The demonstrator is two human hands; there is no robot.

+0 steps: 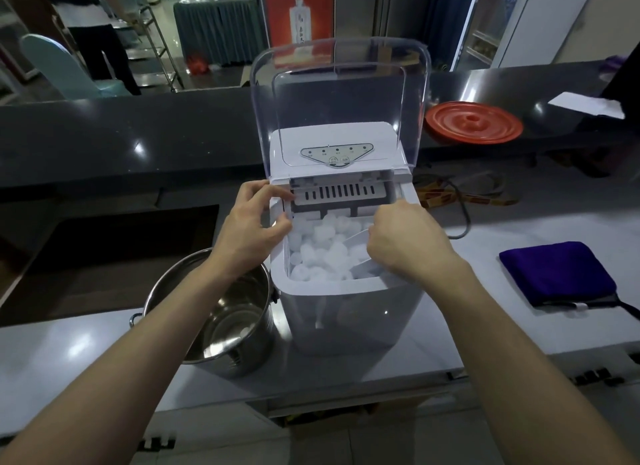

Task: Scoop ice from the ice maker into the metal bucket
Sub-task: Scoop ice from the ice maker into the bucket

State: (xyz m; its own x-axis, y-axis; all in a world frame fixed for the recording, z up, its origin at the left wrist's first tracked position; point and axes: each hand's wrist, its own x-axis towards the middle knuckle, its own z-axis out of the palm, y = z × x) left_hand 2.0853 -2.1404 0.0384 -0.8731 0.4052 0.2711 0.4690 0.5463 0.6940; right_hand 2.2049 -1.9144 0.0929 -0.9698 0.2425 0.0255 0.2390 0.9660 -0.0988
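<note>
One scoop (357, 240) in right fingers (382, 219), amid ice (317, 253).

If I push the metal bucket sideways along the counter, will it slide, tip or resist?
The metal bucket is probably light: it looks thin-walled and holds only a few ice pieces. It should slide readily, since the counter looks smooth and glossy. Tipping seems unlikely given its broad, straight-sided shape, especially if pushed low.
</note>
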